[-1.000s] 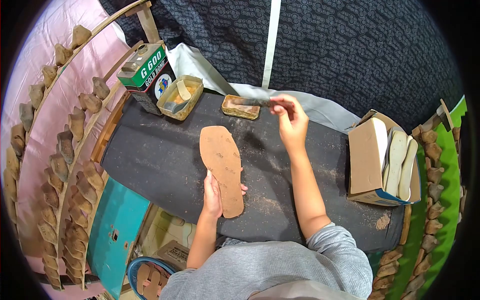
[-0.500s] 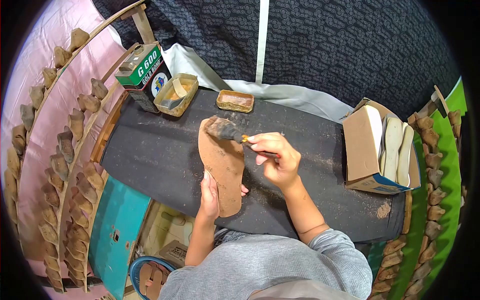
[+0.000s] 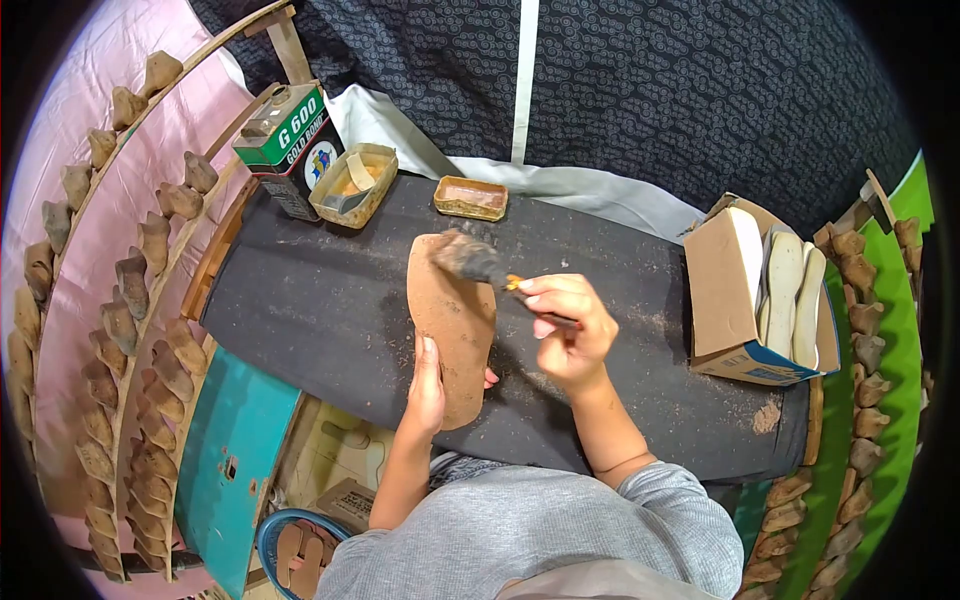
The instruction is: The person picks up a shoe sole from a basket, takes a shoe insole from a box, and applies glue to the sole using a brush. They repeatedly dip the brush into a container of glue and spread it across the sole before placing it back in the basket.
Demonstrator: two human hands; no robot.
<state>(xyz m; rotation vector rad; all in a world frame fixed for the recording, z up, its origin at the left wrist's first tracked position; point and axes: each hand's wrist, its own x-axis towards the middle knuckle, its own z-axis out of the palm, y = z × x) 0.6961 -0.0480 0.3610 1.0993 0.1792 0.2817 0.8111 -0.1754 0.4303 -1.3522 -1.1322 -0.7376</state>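
My left hand [image 3: 429, 388] grips a brown insole [image 3: 450, 340] near its lower end, thumb along the left edge and fingertips showing past the right edge. Small dark marks and specks dot the insole's face, which is tilted up over the black-covered table [image 3: 300, 290]. In my right hand [image 3: 568, 325] is a paintbrush [image 3: 485, 268], held by its slim dark handle. Its bushy, dusty bristles overlap the insole's upper right end.
Beyond the insole stand a small tray [image 3: 471, 197], a larger tray [image 3: 354, 186] with scraps and a glue can [image 3: 290, 150]. A cardboard box [image 3: 722, 310] of pale soles sits at right. Racks of wooden shoe lasts [image 3: 120, 320] flank the table. A blue basin [image 3: 268, 545] is below left.
The brush and my right hand have shifted right and slightly down, bristles moving toward the insole's right edge. The insole has moved a little to the right in my left hand.
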